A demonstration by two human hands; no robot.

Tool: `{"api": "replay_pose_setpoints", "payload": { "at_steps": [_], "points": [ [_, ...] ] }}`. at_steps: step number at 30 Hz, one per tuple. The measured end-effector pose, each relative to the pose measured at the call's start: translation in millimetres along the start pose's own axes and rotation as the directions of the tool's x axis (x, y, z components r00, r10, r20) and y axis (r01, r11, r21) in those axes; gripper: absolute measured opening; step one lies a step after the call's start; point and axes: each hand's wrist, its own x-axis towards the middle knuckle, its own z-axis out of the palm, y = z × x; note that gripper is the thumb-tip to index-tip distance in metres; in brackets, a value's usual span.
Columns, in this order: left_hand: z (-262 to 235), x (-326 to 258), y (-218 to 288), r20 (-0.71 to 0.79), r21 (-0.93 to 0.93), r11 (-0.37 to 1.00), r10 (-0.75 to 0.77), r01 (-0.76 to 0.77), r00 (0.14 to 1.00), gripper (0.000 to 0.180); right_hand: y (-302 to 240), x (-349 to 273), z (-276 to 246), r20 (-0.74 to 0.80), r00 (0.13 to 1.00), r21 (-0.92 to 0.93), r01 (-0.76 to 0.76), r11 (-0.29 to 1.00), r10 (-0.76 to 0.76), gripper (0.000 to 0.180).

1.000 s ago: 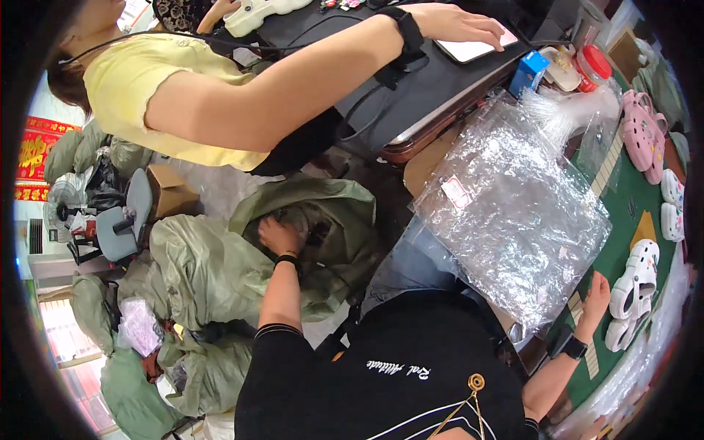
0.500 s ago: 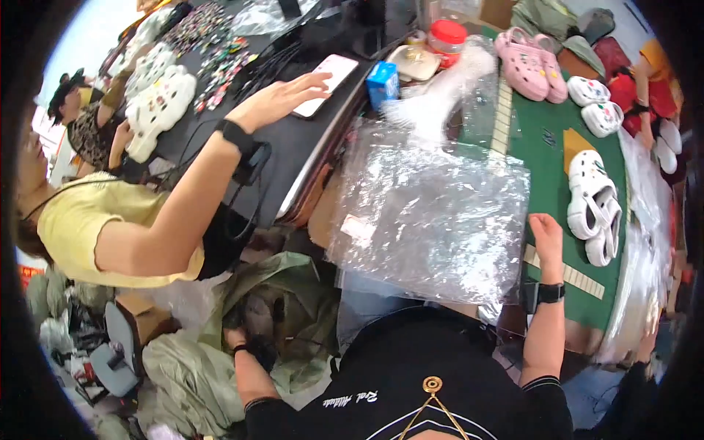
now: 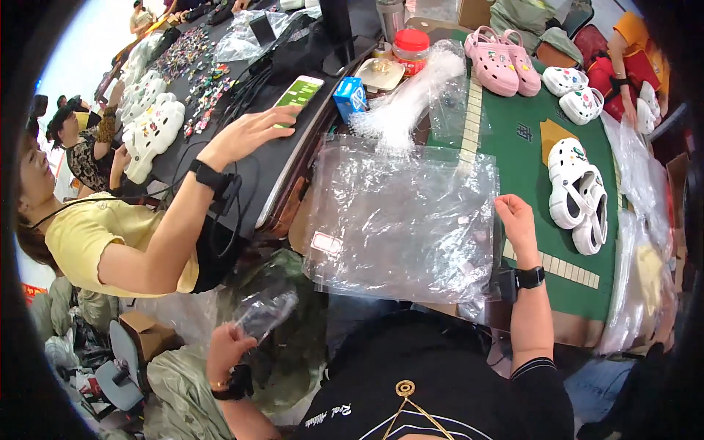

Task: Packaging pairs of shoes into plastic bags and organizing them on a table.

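My left hand [image 3: 229,346] is closed on a crumpled clear plastic bag [image 3: 270,311], held up over an open olive-green sack [image 3: 297,356] at my left. A stack of large clear plastic bags [image 3: 400,220] lies flat in front of me, with a small red-edged white label [image 3: 327,243] near its left side. Beside the stack's right edge, my right hand [image 3: 517,224] rests with its fingers curled together. Whether anything is pinched in them is hidden. A pair of white clogs with charms [image 3: 569,180] sits to the right of this hand.
Pink clogs [image 3: 495,64] and more white clogs [image 3: 581,105] stand on the green table [image 3: 528,169]. A red-lidded jar [image 3: 411,51], blue box [image 3: 350,98] and bundle of clear strips [image 3: 411,103] are at the back. A co-worker's hand [image 3: 253,136] touches a phone [image 3: 299,99] at left.
My left hand has come up out of the green sack with the clear plastic bag. My right hand stays curled by the stack. The co-worker's phone screen now shows green.
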Motion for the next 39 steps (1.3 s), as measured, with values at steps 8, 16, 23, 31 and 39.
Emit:
{"api": "replay_pose_setpoints", "payload": {
  "at_steps": [8, 16, 23, 31, 39],
  "points": [
    [-21.5, -54.4, 151.6, 0.107, 0.359, 0.732, 0.584, -0.579, 0.805, 0.034, -5.0, -13.8, -8.6, -0.095, 0.995, -0.016, -0.027, 0.999, 0.026, 0.017],
    [-89.2, -100.4, 178.5, 0.016, 0.524, 0.571, 0.735, -0.632, 0.678, 0.034, 12.6, -10.1, -0.7, -0.099, 0.995, -0.247, -0.046, 0.968, 0.022, 0.03],
    [-114.8, -92.4, 147.4, -0.532, 0.099, 0.791, 0.555, -0.604, 0.639, 0.033, 12.6, 1.8, -3.5, -0.156, 0.987, -0.348, -0.08, 0.934, 0.026, 0.029],
    [3.8, -50.4, 267.6, -0.077, 0.183, 0.469, 0.883, -0.864, 0.463, 0.039, 10.1, -4.4, 1.8, -0.186, 0.982, -0.4, -0.047, 0.915, -0.031, 0.037],
    [150.8, -3.2, 273.9, 0.192, 0.089, 0.271, 0.94, -0.958, 0.283, 0.031, -14.2, -21.9, -31.5, -0.211, 0.977, -0.217, -0.063, 0.974, 0.017, 0.031]
  ]
}}
